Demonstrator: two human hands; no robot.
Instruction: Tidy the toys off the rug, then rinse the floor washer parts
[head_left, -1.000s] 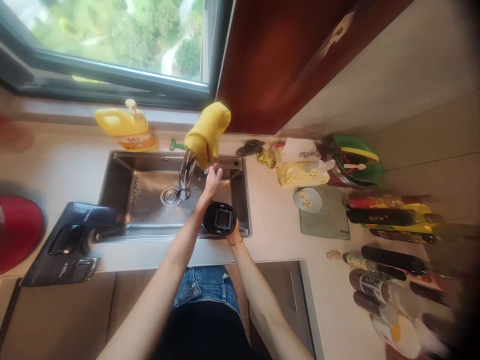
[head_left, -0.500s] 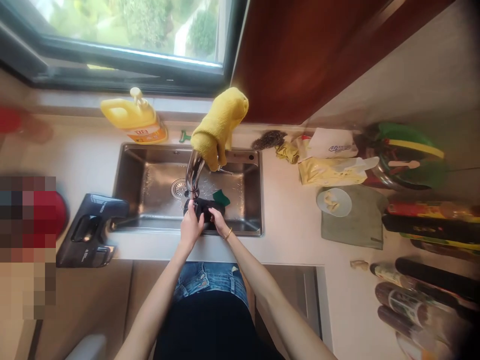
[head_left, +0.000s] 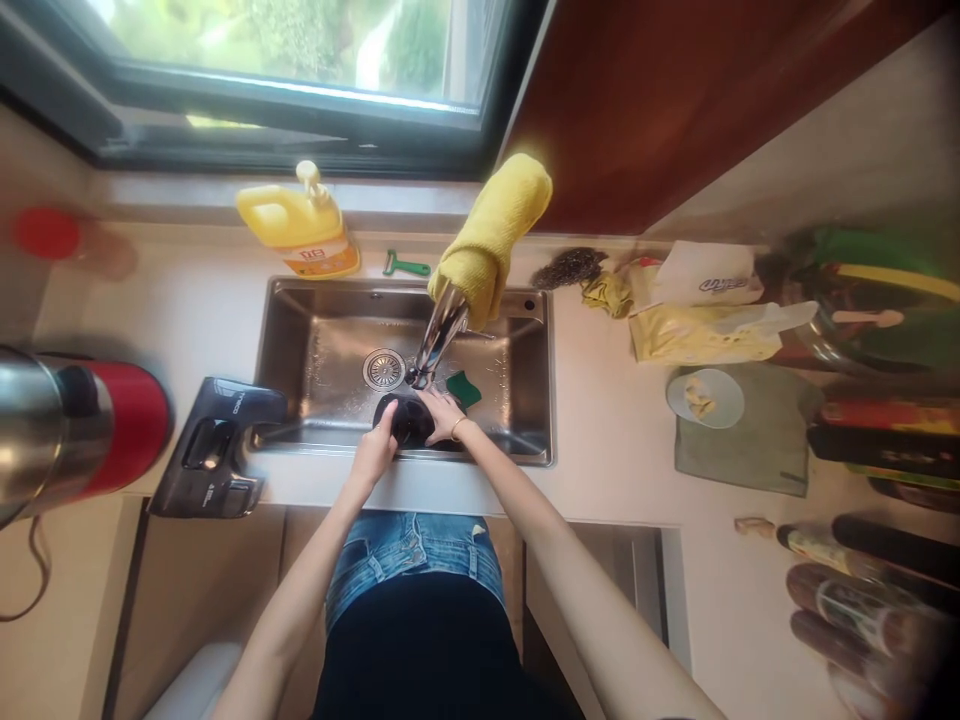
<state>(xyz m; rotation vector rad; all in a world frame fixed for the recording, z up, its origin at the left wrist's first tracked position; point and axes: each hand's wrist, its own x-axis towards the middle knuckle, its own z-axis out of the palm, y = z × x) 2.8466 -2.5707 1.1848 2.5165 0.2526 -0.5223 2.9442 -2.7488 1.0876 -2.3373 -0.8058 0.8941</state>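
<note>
Low in the front of the steel sink, a shiny black rounded part sits between my hands; its exact kind I cannot make out. My left hand grips its left side, thumb up along the edge. On the right side lies my right hand, fingers reaching over the part just below the spout. The chrome faucet hangs over it, its upper end wrapped in a yellow cloth. Beside my right fingers, a green scouring pad rests on the sink floor.
Left of the sink lie a dark appliance piece and a red-and-steel appliance. Behind stand a yellow detergent jug and a green peeler. To the right are a tissue pack and a small bowl on a cloth.
My right hand has slid up over the black part toward the spout, fingers now more extended. The part shows more of its rounded top. The whole view has shifted slightly left.
</note>
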